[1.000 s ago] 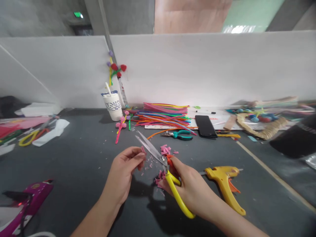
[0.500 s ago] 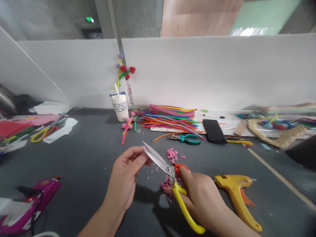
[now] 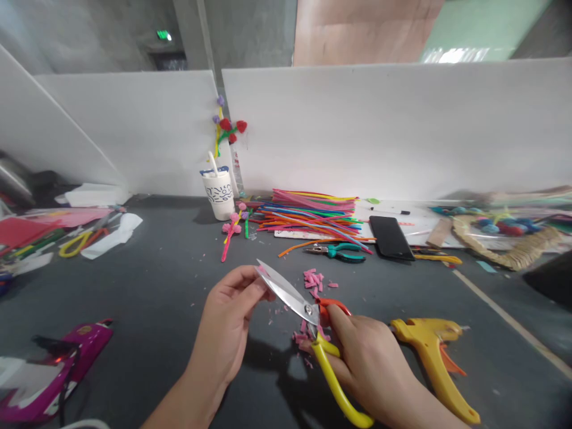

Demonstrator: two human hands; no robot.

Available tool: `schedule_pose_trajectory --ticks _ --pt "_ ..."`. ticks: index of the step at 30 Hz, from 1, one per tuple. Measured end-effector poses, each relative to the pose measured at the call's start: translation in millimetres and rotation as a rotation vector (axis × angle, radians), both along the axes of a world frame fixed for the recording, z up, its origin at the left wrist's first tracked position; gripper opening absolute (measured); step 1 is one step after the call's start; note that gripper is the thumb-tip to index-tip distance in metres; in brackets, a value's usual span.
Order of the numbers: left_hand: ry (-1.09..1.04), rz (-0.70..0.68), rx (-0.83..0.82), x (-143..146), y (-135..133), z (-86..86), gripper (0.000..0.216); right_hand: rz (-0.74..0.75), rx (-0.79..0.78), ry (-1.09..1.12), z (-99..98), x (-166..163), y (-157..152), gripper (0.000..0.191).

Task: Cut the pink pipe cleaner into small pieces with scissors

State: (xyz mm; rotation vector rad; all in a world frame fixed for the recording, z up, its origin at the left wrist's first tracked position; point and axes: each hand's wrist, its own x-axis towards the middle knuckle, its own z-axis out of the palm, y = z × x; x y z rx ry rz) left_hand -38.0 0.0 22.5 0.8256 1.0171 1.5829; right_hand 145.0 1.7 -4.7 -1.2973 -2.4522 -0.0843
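Observation:
My right hand [image 3: 369, 357] grips a pair of scissors [image 3: 286, 293] by one red and one yellow handle. The blades slant up and left, lying nearly together at my left fingertips. My left hand [image 3: 232, 325] is closed in a pinch on a small pink piece [image 3: 261, 270], mostly hidden by fingers and blade; it looks like pipe cleaner. Beyond the scissors lies a small heap of cut pink pieces [image 3: 313, 279]. More pink bits [image 3: 300, 338] are scattered under the handles, partly covered by my right hand.
Pipe cleaners [image 3: 313, 214] lie in a bundle at the back, with teal-handled pliers [image 3: 339, 251] and a phone [image 3: 391, 238] nearby. A yellow glue gun [image 3: 431, 351] is at right, a magenta device [image 3: 84, 357] at left. A white cup [image 3: 218, 193] stands by the partition.
The scissor blades have come closer together at my left fingertips. Both hands stay in nearly the same place, and the whole view has shifted slightly.

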Motion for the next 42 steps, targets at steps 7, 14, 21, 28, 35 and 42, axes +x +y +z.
schedule_pose_trajectory --ticks 7,14,21,28,35,42 --pt "-0.02 -0.004 -0.017 0.7 -1.1 -0.4 0.006 0.006 0.04 -0.001 0.2 -1.4 2.1 0.03" --pt "-0.026 -0.017 -0.007 -0.5 0.1 -1.0 0.006 0.0 0.029 -0.016 0.5 -0.9 1.7 0.034" --pt "-0.05 -0.028 0.005 -1.4 -0.5 -2.2 0.006 0.005 0.045 -0.022 -1.3 -0.1 1.0 0.029" --pt "-0.046 -0.029 0.012 -1.2 0.1 -2.0 0.006 0.014 0.057 -0.024 -0.9 0.3 1.4 0.035" --pt "-0.043 -0.029 0.011 -0.9 -0.5 -0.5 0.006 0.024 0.033 -0.003 0.8 0.0 0.6 0.033" --pt "-0.027 -0.018 0.01 -1.5 0.8 1.7 0.004 -0.002 -0.014 -0.026 -3.1 1.7 4.2 0.026"
